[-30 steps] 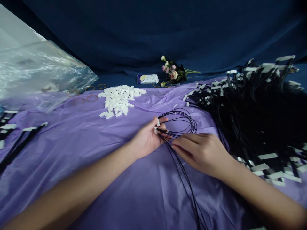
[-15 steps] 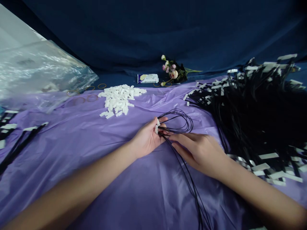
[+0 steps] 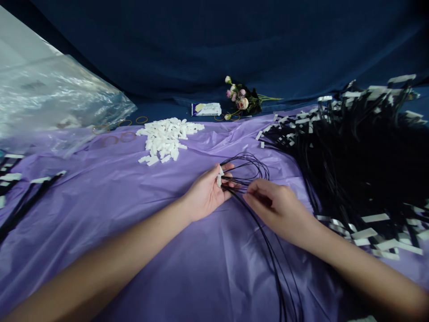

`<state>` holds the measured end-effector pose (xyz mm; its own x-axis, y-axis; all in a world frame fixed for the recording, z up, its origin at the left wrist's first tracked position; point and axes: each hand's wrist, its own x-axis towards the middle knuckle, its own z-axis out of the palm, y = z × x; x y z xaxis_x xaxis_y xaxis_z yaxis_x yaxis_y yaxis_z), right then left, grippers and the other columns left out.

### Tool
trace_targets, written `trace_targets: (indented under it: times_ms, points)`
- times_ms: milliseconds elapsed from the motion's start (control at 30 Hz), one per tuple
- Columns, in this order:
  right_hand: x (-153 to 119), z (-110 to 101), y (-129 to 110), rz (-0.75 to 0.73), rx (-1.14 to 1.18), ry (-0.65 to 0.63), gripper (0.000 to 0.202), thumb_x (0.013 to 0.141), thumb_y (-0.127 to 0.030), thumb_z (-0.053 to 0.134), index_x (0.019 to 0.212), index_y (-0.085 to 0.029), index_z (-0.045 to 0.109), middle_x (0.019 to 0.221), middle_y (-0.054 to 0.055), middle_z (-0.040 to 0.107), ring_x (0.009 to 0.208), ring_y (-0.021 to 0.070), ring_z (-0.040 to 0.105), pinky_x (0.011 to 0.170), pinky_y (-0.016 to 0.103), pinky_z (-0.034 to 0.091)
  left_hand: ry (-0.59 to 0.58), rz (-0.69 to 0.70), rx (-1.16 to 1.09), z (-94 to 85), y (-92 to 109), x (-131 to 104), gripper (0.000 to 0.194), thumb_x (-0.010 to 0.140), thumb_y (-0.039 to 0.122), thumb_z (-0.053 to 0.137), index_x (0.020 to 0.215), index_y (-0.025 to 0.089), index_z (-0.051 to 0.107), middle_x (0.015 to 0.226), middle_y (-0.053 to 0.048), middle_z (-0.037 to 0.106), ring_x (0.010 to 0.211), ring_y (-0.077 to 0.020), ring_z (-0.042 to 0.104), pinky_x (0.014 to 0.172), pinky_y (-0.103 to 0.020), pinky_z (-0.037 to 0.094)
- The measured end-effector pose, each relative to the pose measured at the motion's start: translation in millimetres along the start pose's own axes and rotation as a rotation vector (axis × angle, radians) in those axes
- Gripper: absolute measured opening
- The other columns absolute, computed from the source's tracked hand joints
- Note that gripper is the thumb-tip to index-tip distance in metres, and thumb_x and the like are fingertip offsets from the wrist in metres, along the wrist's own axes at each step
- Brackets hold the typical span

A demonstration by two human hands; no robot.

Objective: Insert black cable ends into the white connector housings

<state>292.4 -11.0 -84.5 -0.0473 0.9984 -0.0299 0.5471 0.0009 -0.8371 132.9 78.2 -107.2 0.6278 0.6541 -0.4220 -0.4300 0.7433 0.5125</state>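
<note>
Near the middle, my left hand [image 3: 208, 192] is closed around a bunch of thin black cables [image 3: 256, 164], palm up. Small white end pieces [image 3: 219, 176] stick out by its thumb. From the grip, part of the cables curve right in loops, while other strands run down toward the bottom edge. Just right of it, my right hand [image 3: 278, 208] is pinched, thumb against forefinger, at one of the black strands. Its fingertips hide the exact point of hold.
A heap of small white pieces [image 3: 167, 136] lies on the purple cloth [image 3: 150, 210]. At right spreads a large pile of black cables with white tags [image 3: 362, 156]. Further off are artificial flowers [image 3: 241, 100], a small packet [image 3: 206, 109], rubber bands [image 3: 127, 136] and a clear plastic bag [image 3: 63, 103].
My right hand has drawn a little to the right, away from my left hand, with its fingers more curled. The hanging strands have swung rightward. My left hand has stayed put.
</note>
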Motion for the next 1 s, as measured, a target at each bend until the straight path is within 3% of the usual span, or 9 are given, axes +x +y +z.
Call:
trace_targets:
  times_ms: [167,267,333,500,667,800,900,1000]
  points:
    - [6.8,-9.4,-2.7,0.264,0.782,-0.074,0.016,0.082,-0.03,0.056,0.092,-0.018,0.059,0.063,-0.002,0.06,0.041,0.008,0.047,0.04,0.021,0.037,0.004,0.001,0.006,1.5,0.0,-1.2,0.03,0.096,0.028,0.038,0.097,0.011,0.063,0.071,-0.004,0.062,0.067,-0.0135,0.062,0.073,-0.029,0.05]
    - [9.3,-17.3,-4.6,0.291,1.114,0.008,0.018,0.074,-0.026,0.059,0.086,-0.016,0.065,0.078,0.002,0.065,0.053,0.011,0.058,0.049,0.024,0.048,-0.002,-0.012,0.023,1.5,0.3,-1.5,0.03,0.096,0.028,0.038,0.095,0.011,0.063,0.071,-0.005,0.063,0.07,-0.0145,0.063,0.075,-0.029,0.05]
    - [10.5,-19.9,-4.8,0.277,1.197,0.113,0.018,0.072,-0.023,0.061,0.087,-0.015,0.067,0.08,0.002,0.065,0.057,0.0112,0.06,0.051,0.023,0.049,-0.017,-0.035,0.048,0.8,0.3,-1.3,0.031,0.095,0.03,0.038,0.095,0.011,0.063,0.071,-0.007,0.063,0.072,-0.0164,0.064,0.079,-0.033,0.05]
    - [14.5,-18.1,-2.9,0.2,1.171,0.344,0.017,0.085,-0.032,0.061,0.083,-0.016,0.068,0.067,-0.002,0.053,0.053,0.0057,0.05,0.049,0.017,0.046,-0.073,-0.058,0.033,-0.1,0.0,-1.6,0.032,0.095,0.029,0.039,0.094,0.01,0.064,0.068,-0.004,0.059,0.065,-0.0138,0.06,0.082,-0.038,0.05]
    - [17.8,-28.3,-2.4,0.125,1.258,0.56,0.018,0.089,-0.034,0.058,0.086,-0.02,0.069,0.079,-0.002,0.058,0.072,0.0057,0.058,0.072,0.018,0.053,-0.095,-0.066,0.035,0.2,-0.2,-2.9,0.034,0.096,0.026,0.036,0.093,0.008,0.064,0.068,-0.003,0.057,0.065,-0.0141,0.06,0.08,-0.038,0.049]
    - [13.7,-33.9,-3.0,0.029,1.148,0.488,0.012,0.083,-0.024,0.064,0.094,-0.025,0.07,0.061,-0.006,0.05,0.052,0.0047,0.047,0.053,0.017,0.046,-0.133,-0.06,0.037,-0.6,-0.7,-2.9,0.032,0.095,0.029,0.039,0.099,0.01,0.064,0.068,-0.001,0.053,0.064,-0.0129,0.058,0.077,-0.035,0.049]
    - [7.3,-27.3,-2.7,-0.05,0.806,0.398,0.007,0.079,-0.024,0.067,0.085,-0.024,0.072,0.054,-0.004,0.048,0.047,0.0068,0.041,0.044,0.02,0.037,-0.161,-0.049,0.037,-1.2,-0.7,-2.9,0.031,0.093,0.035,0.043,0.106,0.014,0.063,0.068,0.002,0.05,0.062,-0.0115,0.056,0.075,-0.034,0.047]
    - [2.3,-18.7,-0.9,-0.119,0.411,0.393,0.004,0.078,-0.024,0.069,0.079,-0.023,0.072,0.065,0.0,0.061,0.056,0.0097,0.052,0.049,0.022,0.04,-0.191,-0.065,0.043,-1.4,-0.1,-3.3,0.032,0.092,0.039,0.046,0.108,0.017,0.062,0.069,0.002,0.048,0.062,-0.0106,0.053,0.073,-0.031,0.045]
